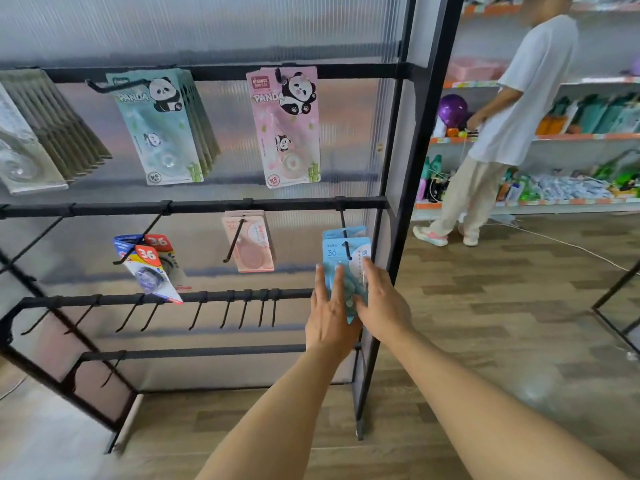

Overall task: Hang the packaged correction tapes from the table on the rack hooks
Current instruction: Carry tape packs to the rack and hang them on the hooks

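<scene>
While I stand facing the rack, both my bare arms reach forward to its right end.
Rack: a tall black metal frame (415, 140) with horizontal bars and a ribbed translucent panel behind them.
Task item: flat light-blue carded correction tape packs (345, 252), printed with "36", hang on the rightmost black hook (346, 249) of the second bar; the hook passes through the front pack's hole.
Left hand: my left hand (329, 315) lies against the front of the blue packs, fingers straight and pointing up, pressing flat rather than curling round anything.
Right hand: my right hand (382, 303) rests on the right edge of the same packs, fingers extended upward; whether the thumb hooks behind the card, I cannot tell.
Top bar: mint-green panda-printed tape packs (162, 133) hang in a thick stack, pink panda-printed packs (289, 129) to their right, and grey-beige packs (52, 133) at far left.
Second bar: red-and-blue packs marked "36" (149, 265) hang tilted at left, pale pink packs (251, 247) in the middle.
Third bar: a row of bare black hooks (242, 308).
Background: a person in a white T-shirt (519, 91) stands at shop shelves (588, 136) on the right, over a wood-patterned floor (485, 306).
</scene>
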A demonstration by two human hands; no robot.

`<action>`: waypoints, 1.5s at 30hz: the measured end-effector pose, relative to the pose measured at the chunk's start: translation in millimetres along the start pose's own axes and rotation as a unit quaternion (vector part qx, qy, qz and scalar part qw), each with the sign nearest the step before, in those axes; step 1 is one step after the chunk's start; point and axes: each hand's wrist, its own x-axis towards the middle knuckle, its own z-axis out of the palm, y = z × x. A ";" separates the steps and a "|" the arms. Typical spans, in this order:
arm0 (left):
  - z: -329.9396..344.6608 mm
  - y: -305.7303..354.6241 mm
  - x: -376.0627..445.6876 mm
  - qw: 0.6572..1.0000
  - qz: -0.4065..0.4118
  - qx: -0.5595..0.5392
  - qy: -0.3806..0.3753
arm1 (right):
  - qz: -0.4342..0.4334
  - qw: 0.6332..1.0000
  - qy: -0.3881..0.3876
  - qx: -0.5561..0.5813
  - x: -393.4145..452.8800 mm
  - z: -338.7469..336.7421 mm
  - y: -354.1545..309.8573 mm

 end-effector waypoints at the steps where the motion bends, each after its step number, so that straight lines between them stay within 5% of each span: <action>1: 1.0 -0.6 3.5 1.000 -0.003 -0.003 -0.005 | 0.004 1.000 -0.001 0.002 4.0 1.6 1.5; 24: -2.8 -22.4 125.4 0.996 0.026 0.060 -0.066 | 0.004 0.999 -0.036 -0.027 117.0 30.0 3.1; 34: -8.1 -32.7 84.0 0.990 -0.016 0.126 -0.068 | -0.021 0.994 -0.077 -0.070 85.3 23.5 4.0; 45: -24.5 -53.9 -37.3 0.976 -0.133 0.170 -0.043 | -0.142 0.959 -0.186 -0.160 -1.1 23.9 -27.3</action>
